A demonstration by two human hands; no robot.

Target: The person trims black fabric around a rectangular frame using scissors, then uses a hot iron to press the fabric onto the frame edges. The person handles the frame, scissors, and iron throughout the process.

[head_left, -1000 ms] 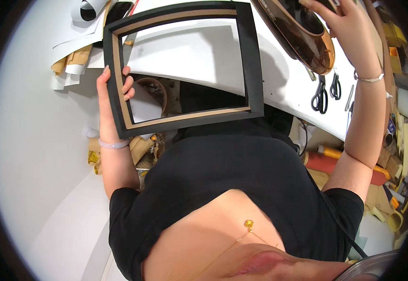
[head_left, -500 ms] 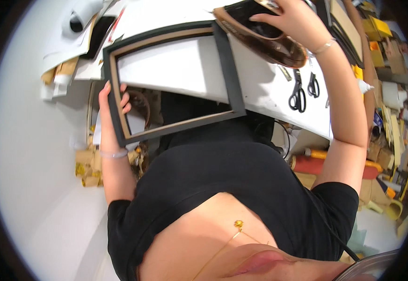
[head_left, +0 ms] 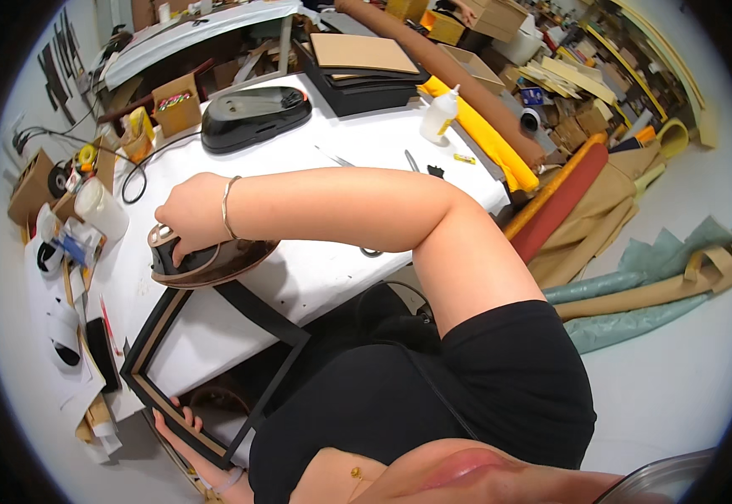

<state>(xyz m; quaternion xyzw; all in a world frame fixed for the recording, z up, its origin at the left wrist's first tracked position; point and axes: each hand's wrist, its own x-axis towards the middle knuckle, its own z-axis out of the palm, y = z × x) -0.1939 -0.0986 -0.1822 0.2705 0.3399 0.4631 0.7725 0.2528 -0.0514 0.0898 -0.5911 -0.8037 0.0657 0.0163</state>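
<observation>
In my left hand [head_left: 183, 420] is one side of a black rectangular frame [head_left: 269, 315] with a tan inner lip, fingers curled round its edge. The frame tilts between my lap and the white table. Wrapped round the handle of a brown-and-black clothes iron [head_left: 236, 260] is my right hand [head_left: 194, 206], with that arm reaching across the table. The iron sits at the frame's far right corner and overlaps it; whether its soleplate touches the frame I cannot tell. Part of a scissors handle [head_left: 370, 252] shows below my right forearm.
On the white table [head_left: 332, 197] stand a corded black base [head_left: 257, 122], a stack of black trays [head_left: 362, 76], a squeeze bottle [head_left: 440, 113] and a white tub [head_left: 100, 208]. A yellow roll [head_left: 488, 139] lines the right edge. Material rolls [head_left: 555, 210] lie beyond.
The view has swung right, bringing the far table and shelves in. Frame and iron now appear lower left and turned. Both hands keep their hold, with the iron still by the same frame corner.
</observation>
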